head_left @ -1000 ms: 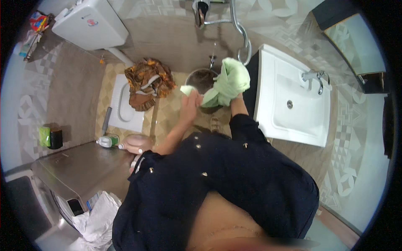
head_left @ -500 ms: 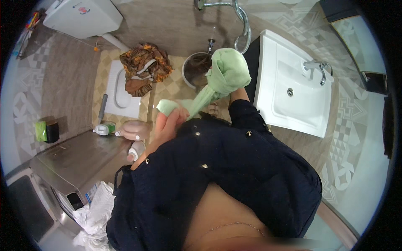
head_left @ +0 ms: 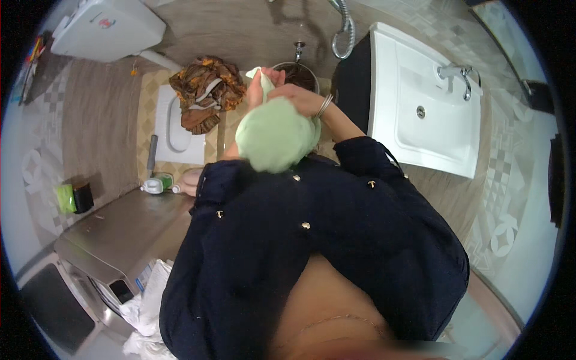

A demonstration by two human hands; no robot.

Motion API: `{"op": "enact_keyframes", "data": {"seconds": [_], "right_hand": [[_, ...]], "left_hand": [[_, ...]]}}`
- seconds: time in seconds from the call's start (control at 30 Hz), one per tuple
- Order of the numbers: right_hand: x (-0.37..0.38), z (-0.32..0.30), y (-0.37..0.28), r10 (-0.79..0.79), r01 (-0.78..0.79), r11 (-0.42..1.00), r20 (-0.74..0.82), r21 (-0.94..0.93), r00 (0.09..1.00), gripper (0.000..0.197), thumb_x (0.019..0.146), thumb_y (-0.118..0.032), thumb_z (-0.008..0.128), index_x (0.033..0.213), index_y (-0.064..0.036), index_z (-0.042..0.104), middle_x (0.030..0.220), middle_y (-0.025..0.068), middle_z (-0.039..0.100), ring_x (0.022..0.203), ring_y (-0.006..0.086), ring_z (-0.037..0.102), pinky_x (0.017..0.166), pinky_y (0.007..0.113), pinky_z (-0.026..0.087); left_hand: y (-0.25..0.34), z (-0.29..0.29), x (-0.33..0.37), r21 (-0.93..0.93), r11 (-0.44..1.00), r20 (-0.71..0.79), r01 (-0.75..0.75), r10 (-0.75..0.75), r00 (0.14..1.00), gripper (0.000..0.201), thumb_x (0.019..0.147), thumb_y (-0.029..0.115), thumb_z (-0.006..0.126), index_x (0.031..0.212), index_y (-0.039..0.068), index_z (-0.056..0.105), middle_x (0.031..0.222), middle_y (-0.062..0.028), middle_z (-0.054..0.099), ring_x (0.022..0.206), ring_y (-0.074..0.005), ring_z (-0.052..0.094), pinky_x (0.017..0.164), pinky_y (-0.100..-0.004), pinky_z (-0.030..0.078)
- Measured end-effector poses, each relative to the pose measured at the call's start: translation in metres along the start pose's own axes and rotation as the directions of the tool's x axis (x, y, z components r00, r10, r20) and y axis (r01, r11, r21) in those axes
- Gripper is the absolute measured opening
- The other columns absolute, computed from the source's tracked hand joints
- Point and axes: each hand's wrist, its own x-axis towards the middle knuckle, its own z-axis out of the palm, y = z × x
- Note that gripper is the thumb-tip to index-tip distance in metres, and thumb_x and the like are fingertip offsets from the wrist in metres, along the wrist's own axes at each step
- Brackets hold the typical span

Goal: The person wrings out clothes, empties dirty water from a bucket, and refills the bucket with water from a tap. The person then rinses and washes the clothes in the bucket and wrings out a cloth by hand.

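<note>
A light green cloth (head_left: 276, 138), perhaps a towel, hangs bunched in front of my chest, its thick rounded part toward me and a narrow end pointing away. My left hand (head_left: 254, 95) is closed on that narrow end. Beside it, my right hand (head_left: 300, 101), with bangles at the wrist, grips the cloth where it narrows. The bundle hides part of my left forearm. Just beyond my hands stands a round bucket (head_left: 310, 71) with something dark inside, partly covered by them.
Brown and orange fabric (head_left: 207, 93) lies heaped over the edge of a white squat toilet (head_left: 162, 150). At the right is a white sink (head_left: 390, 147) with a tap. A metal-topped surface (head_left: 129, 225) and bottles (head_left: 157, 183) are at the left. A shower hose (head_left: 348, 33) hangs ahead.
My right hand has come left to meet my left hand, which moved away from my body. The cloth's thick part has swung left and toward me, and its narrow end now points away.
</note>
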Motion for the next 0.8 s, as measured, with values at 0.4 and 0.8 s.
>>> {"op": "enact_keyframes", "data": {"seconds": [0.4,0.8], "right_hand": [[-0.04,0.035,-0.029,-0.689,-0.146,0.457,-0.453,-0.877,0.565,0.01,0.073,-0.011,0.055,0.072,-0.0039,0.048,0.086,0.011,0.051,0.077,0.0299,0.048,0.062,0.038,0.039],[-0.048,0.007,0.034,0.647,0.141,0.651,-0.642,0.746,0.412,0.023,0.089,-0.029,0.046,0.083,-0.0073,0.047,0.069,0.0062,0.054,0.053,0.0144,0.052,0.049,0.028,0.043]], "left_hand": [[0.017,-0.002,-0.029,0.693,-0.465,0.429,-0.551,-0.347,0.834,0.029,0.091,0.027,0.038,0.099,0.005,0.053,0.097,-0.0066,0.059,0.087,-0.0217,0.057,0.077,-0.0348,0.045],[0.021,0.0,-0.056,0.91,0.295,-0.084,0.291,-0.558,0.825,0.017,0.088,0.02,0.048,0.081,0.006,0.056,0.075,0.0002,0.057,0.068,-0.0088,0.053,0.06,-0.0219,0.041]]}}
